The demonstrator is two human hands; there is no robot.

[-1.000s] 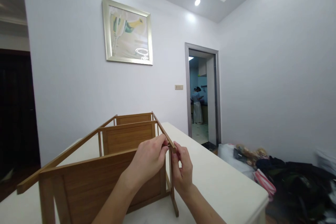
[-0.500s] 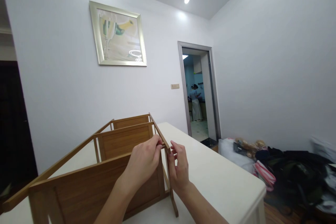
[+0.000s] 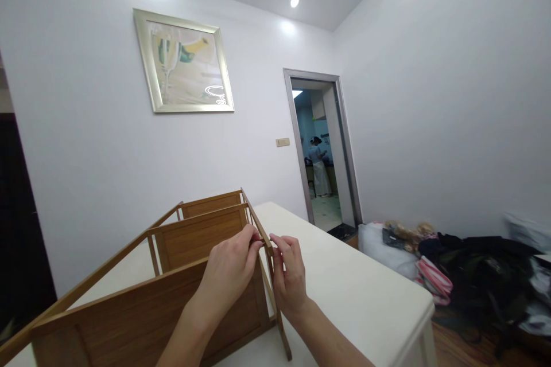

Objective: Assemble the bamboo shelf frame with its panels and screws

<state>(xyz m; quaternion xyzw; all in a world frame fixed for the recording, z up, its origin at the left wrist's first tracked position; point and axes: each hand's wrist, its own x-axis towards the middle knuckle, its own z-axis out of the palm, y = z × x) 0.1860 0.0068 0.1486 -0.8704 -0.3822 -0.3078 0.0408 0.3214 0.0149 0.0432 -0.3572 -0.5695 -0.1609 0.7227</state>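
Wooden rack (image 3: 181,275) lies on its side on the white desk (image 3: 357,292), panels upright. Left hand (image 3: 230,275) pinches the top rail (image 3: 257,223) at its near end; right hand (image 3: 289,278) has fingertips closed on the same end joint, from the other side.

Risk: the slim upright (image 3: 275,304) below the joint looks lightly fixed; sideways pressure could rack the frame or pop the joint.

Hidden: what sits between the fingertips, if anything; rack's left end cut off by frame edge; pile on the floor (image 3: 473,264) indistinct.
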